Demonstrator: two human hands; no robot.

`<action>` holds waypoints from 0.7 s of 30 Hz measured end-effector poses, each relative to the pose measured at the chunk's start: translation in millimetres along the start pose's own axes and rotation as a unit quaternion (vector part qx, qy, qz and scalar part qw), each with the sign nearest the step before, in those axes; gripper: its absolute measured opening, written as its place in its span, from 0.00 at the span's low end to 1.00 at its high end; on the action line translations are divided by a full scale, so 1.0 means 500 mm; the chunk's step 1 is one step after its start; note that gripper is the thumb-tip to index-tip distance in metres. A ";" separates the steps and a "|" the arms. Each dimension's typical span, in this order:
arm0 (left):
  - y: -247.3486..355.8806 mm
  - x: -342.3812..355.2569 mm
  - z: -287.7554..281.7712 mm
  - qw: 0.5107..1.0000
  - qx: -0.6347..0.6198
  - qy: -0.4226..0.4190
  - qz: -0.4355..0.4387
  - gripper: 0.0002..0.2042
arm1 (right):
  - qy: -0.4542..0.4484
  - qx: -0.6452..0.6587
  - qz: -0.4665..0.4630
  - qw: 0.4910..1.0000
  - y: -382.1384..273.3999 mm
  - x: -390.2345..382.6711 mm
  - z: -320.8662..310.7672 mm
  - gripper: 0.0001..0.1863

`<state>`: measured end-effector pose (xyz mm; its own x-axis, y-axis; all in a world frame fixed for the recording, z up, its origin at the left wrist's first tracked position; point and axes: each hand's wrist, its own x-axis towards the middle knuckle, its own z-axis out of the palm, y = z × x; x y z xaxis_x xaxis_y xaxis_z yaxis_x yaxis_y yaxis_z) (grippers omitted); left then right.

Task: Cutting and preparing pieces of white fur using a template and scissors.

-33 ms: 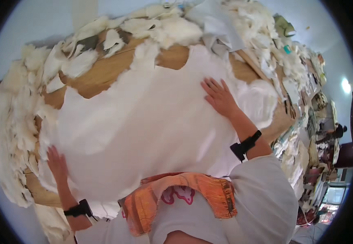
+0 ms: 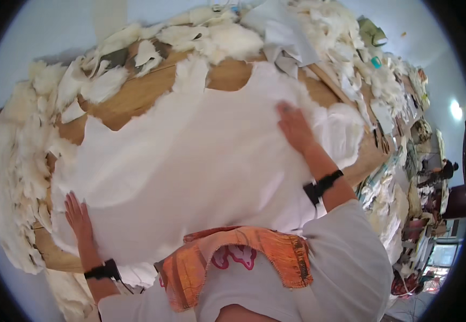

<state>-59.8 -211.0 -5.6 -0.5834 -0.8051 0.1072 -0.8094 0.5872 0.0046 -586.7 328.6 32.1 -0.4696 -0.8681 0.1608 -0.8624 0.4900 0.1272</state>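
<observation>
A brown wooden table point(image 2: 131, 104) carries a large white hide point(image 2: 179, 155) with fluffy margins, spread across its middle toward the near edge, with bare wood showing beyond it. Cream fleece pieces point(image 2: 18, 150) are heaped along the left edge, and more fleece scraps point(image 2: 233, 40) line the far edge. Right of the far edge's middle sits a creased grey sheet point(image 2: 284, 35), with a slim wooden stick point(image 2: 332, 86) slanting from it toward the right edge.

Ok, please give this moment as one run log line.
left hand: open, at left edge of hide | right hand: open, blurred, at upper right | hide: spread on table | around: fleece
</observation>
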 end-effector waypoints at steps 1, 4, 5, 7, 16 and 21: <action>0.006 0.017 0.008 1.000 -0.002 0.008 0.012 0.30 | -0.012 -0.041 0.153 0.987 0.048 -0.043 0.030 0.31; -0.002 0.052 0.035 0.995 0.061 -0.049 -0.063 0.30 | -0.103 -0.072 0.375 0.918 0.064 -0.052 0.024 0.31; -0.002 0.049 0.038 0.997 0.022 -0.044 -0.059 0.30 | -0.027 -0.046 0.314 0.948 0.032 -0.042 0.016 0.31; 0.051 0.037 0.039 0.995 -0.019 -0.076 -0.069 0.29 | 0.003 0.038 0.271 0.962 -0.026 -0.061 0.028 0.30; 0.124 0.166 0.068 0.998 0.027 0.015 -0.057 0.30 | -0.005 0.024 0.295 0.955 0.008 0.063 0.106 0.30; 0.061 0.205 0.139 0.999 0.006 -0.005 -0.041 0.32 | 0.048 -0.147 0.110 0.982 -0.077 -0.023 0.041 0.28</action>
<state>-148.9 -281.5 -63.7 -0.5150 -0.8518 0.0965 -0.8556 0.5176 0.0020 -552.1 318.3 5.1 -0.6061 -0.7340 0.3064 -0.6435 0.6790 0.3535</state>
